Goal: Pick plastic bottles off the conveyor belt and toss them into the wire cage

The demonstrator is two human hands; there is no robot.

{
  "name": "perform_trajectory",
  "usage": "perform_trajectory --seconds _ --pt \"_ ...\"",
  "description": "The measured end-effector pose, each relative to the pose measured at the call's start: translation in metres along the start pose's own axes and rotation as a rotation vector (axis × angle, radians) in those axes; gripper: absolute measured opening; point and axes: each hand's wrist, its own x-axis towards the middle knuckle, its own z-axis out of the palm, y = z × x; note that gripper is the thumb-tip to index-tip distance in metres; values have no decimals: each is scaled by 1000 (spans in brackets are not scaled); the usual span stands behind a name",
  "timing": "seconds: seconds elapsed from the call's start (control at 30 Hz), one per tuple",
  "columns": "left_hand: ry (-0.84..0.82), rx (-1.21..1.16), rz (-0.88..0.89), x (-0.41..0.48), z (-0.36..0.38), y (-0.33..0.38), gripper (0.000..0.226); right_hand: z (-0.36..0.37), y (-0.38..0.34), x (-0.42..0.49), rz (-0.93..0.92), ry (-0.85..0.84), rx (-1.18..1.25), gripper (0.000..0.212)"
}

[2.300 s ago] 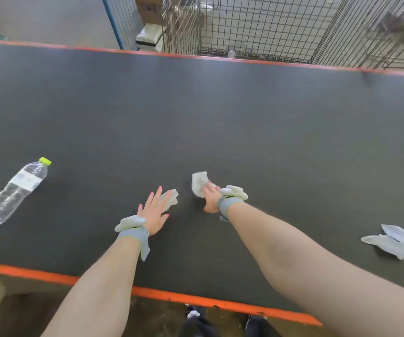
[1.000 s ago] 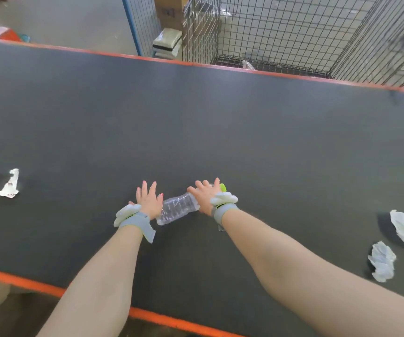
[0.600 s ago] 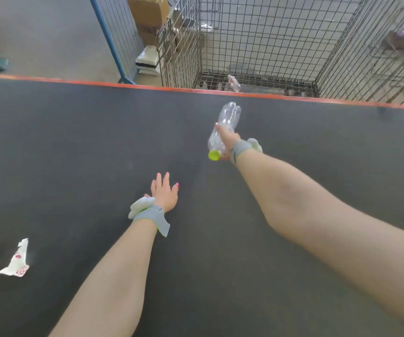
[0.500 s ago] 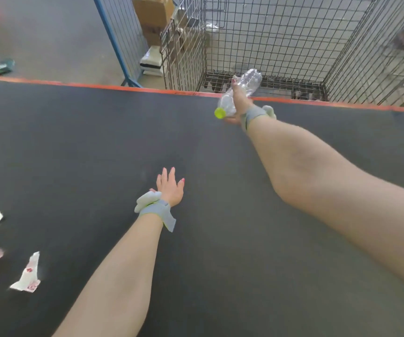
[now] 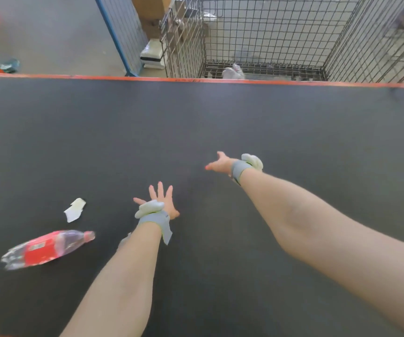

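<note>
Probably light, thin-walled and slippery, the red-labelled plastic bottle [image 5: 47, 249] lies on the conveyor belt [image 5: 293, 132] beside the left hand [image 5: 161, 200] and right hand [image 5: 220, 164], both hands spread and empty; best gripped round its labelled middle.

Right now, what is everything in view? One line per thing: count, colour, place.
Dark grey conveyor belt: one, dark grey, orange edges, across the whole view.
Clear plastic bottle with red label: one, clear and red, lying on the belt, left.
Torn paper scrap: one, white, on the belt beyond that bottle.
Metal wire cage: one, grey, past the belt's far edge.
Pale clear plastic bottle: one, clear, blurred, on the cage floor.
Blue-framed mesh panel: one, blue, left of the cage.
Left hand: one, bare, fingers spread, empty, over the belt.
Right hand: one, bare, open, empty, farther out.
</note>
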Motion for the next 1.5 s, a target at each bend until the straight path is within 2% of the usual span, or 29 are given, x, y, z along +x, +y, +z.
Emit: perform_trajectory --seconds 0.1,0.17,0.3,0.43,0.57,0.7,0.77,0.87,0.97,1.07,1.2,1.33,1.43,1.5 --pt "-99 -31 -65 -28 38 -40 125 45 21 -38 0 -110 -150 104" --pt "-161 -75 -46 -45 57 -63 140 74 32 -64 -58 -163 -281 112" --pt "-95 -114 -11 -66 101 -97 147 123 49 -93 -96 -214 -339 119" --pt "-7 -119 -27 -77 119 -111 144 148 59 -107 -156 -142 -347 119" --pt "-28 -40 -66 -74 129 -111 121 148 65 -112 -151 -88 -297 116" --pt "48 64 -76 -69 127 -88 75 132 75 -116 -117 -53 -283 113" --pt "50 11 -32 -65 118 -71 51 117 80 -116 -91 -32 -276 110" --pt "59 -248 17 -63 90 -40 32 92 84 -111 -56 -2 -243 108" --pt "70 -634 -25 -58 54 -5 44 64 88 -104 -14 43 -202 105" --pt "-38 -925 -60 -46 29 18 52 40 88 -93 2 55 -158 102" --pt "-232 -1349 -67 -23 -5 61 36 -5 87 -63 26 70 -94 100" --pt "-341 -1522 -6 6 -47 97 30 -46 81 -25 34 102 19 96" --pt "-331 -1664 66 56 -112 127 45 -98 56 28 48 232 326 87" --pt "-293 -1720 224 86 -169 144 53 -137 34 62 37 321 522 81"
